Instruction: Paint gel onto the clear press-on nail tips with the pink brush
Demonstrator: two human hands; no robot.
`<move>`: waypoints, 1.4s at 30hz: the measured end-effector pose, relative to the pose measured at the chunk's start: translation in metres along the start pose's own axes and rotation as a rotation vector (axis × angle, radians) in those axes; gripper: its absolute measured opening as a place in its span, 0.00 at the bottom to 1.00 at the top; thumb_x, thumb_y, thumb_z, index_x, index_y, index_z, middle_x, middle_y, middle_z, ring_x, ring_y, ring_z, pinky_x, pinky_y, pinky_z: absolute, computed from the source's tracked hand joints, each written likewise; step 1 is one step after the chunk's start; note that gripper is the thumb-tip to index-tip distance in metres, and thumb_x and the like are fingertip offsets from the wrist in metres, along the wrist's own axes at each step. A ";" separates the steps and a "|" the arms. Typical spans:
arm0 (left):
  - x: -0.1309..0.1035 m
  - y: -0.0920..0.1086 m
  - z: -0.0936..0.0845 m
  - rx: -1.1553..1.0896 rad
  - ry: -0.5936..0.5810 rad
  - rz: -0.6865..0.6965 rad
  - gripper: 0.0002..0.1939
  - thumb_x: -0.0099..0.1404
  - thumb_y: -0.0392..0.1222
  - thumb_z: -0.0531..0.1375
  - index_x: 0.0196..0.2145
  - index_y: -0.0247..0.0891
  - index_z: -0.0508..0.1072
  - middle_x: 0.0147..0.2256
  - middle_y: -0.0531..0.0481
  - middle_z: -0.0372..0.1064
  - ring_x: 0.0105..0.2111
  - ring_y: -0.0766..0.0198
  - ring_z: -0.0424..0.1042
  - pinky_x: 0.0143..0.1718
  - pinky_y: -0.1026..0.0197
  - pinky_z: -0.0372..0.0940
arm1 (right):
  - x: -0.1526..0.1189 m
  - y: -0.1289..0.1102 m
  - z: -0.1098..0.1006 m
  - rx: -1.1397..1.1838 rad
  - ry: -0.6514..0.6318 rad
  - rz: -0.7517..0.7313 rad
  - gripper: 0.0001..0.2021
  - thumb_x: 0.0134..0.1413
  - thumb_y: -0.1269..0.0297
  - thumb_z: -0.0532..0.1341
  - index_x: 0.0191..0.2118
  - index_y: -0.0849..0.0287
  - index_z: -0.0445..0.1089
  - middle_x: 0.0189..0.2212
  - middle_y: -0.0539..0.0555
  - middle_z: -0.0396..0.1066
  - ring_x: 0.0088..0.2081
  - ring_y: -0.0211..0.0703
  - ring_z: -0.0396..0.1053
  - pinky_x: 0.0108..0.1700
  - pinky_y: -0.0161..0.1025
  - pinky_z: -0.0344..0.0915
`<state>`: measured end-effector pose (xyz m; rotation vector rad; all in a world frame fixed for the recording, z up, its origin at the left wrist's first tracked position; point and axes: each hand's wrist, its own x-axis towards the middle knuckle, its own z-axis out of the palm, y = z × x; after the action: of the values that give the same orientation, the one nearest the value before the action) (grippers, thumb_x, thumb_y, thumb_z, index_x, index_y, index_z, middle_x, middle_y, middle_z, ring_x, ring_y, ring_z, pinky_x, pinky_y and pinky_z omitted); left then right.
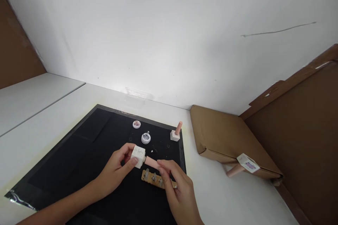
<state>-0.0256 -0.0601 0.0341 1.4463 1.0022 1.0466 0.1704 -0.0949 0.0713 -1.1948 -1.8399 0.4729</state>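
Note:
A white, cube-shaped nail polish bottle (138, 156) is pinched between the thumb and fingers of my left hand (118, 161). My right hand (178, 186) is closed on its long pink cap (152, 162), which lies nearly level, pointing right. A bit of neck shows between bottle and cap; whether the cap is screwed tight I cannot tell. Below the cap lies a brown strip (150, 177) with several clear nail tips standing on it, partly hidden by my right hand. A small round white jar (145, 138) with something silver on its rim stands beyond the bottle.
A round patterned lid (136, 124) and an upright second nail polish bottle (175, 135) are on the black mat (105, 140). Another bottle (248, 163) leans at a flat cardboard box (219, 130) on the right. A white wall (158, 42) rises behind the table.

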 end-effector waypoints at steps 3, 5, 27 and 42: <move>0.001 0.004 0.000 -0.028 0.024 -0.019 0.17 0.65 0.52 0.56 0.42 0.36 0.70 0.31 0.51 0.67 0.30 0.64 0.64 0.32 0.65 0.60 | 0.002 0.000 -0.001 -0.013 0.049 -0.092 0.09 0.60 0.73 0.54 0.38 0.55 0.70 0.33 0.54 0.71 0.34 0.40 0.72 0.33 0.33 0.70; 0.003 0.007 -0.002 -0.076 0.051 -0.034 0.18 0.65 0.54 0.55 0.41 0.36 0.70 0.30 0.52 0.67 0.29 0.65 0.63 0.31 0.66 0.60 | 0.002 0.000 -0.002 -0.018 0.086 -0.121 0.10 0.59 0.75 0.54 0.37 0.55 0.70 0.36 0.55 0.70 0.36 0.40 0.72 0.35 0.33 0.70; 0.008 0.019 -0.013 -0.245 0.129 -0.058 0.31 0.58 0.64 0.58 0.45 0.33 0.74 0.29 0.48 0.69 0.24 0.68 0.58 0.27 0.64 0.58 | 0.000 0.000 -0.007 0.184 0.208 0.028 0.08 0.57 0.72 0.59 0.36 0.51 0.71 0.33 0.50 0.71 0.34 0.37 0.71 0.35 0.29 0.68; 0.007 0.021 -0.014 -0.517 -0.057 -0.078 0.29 0.59 0.61 0.59 0.52 0.41 0.72 0.26 0.52 0.65 0.25 0.68 0.61 0.30 0.63 0.58 | 0.000 -0.005 -0.010 0.160 0.212 0.068 0.07 0.57 0.68 0.59 0.34 0.51 0.74 0.26 0.48 0.71 0.26 0.36 0.69 0.28 0.28 0.66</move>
<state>-0.0359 -0.0525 0.0568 0.9985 0.6736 1.1015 0.1753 -0.0988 0.0803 -1.1546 -1.5560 0.5017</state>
